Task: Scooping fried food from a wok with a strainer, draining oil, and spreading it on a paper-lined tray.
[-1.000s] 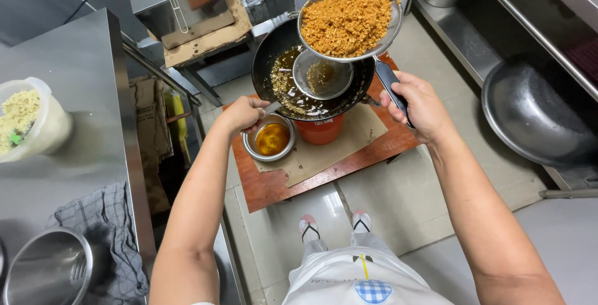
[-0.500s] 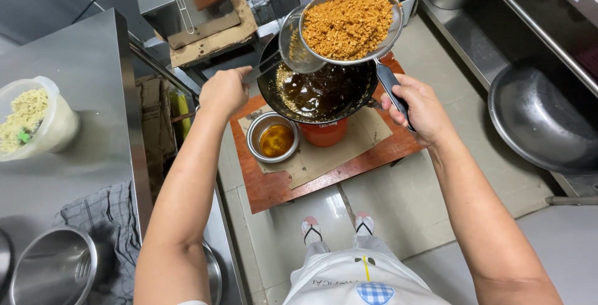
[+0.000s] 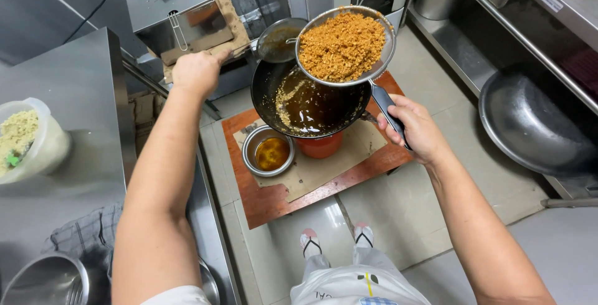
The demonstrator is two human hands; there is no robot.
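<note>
Both of my hands are busy above a red wooden board that lies on the tiled kitchen floor in front of my feet. My right hand is closed around the dark handle of a round wire strainer, holding it up over a black wok. Golden-brown fried crumbs fill the strainer in a heap. Dark oil pools in the wok below it, with crumbs stuck to the left inner wall. An orange pot sits under the wok, on a sheet of brown cardboard spread over the board. Just left of the pot, on the same cardboard, stands a small metal bowl holding amber liquid. My left hand is raised to the far left of the wok, fingers curled shut around the long handle of a metal ladle; the ladle's cup hangs just beside the far left rim of the strainer. On the steel counter at my left sits a clear plastic tub of pale crumbs, and near me a checked cloth and a steel bowl. At the right, a large empty steel wok rests on a low steel shelf.
</note>
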